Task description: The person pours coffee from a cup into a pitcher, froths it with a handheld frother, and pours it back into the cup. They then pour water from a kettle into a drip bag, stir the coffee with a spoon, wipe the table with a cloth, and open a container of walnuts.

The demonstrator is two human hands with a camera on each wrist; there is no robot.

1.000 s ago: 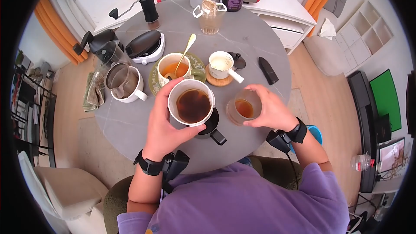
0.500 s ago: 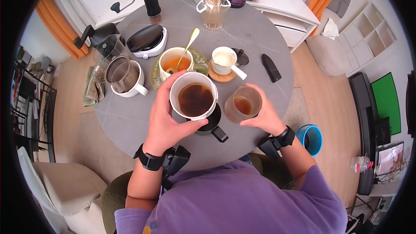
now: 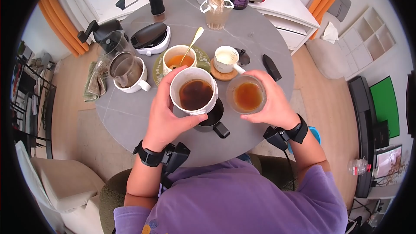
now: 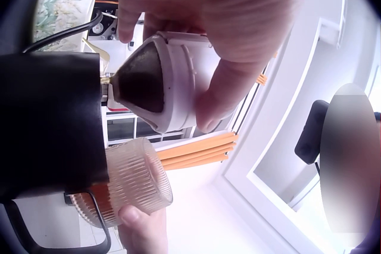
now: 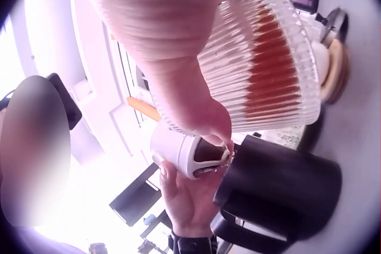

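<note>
My left hand grips a white coffee dripper around its side, thumb near the rim. Dark coffee shows inside it. Below its white body is a dark cone, its tip pointing to the opening of a black mug, which stands on the table with its handle toward me. My right hand holds a ribbed clear glass beside the dripper, with amber-brown liquid in it. The glass is raised, its open top facing the head camera.
Beyond my hands, a cup of amber liquid with a gold spoon sits on a green saucer. Left of it are a white mug and a scale. A small white pitcher stands on a wooden coaster.
My right hand has brought the glass up and turned its open top more toward the head camera. The left hand keeps the dripper over the black mug.
</note>
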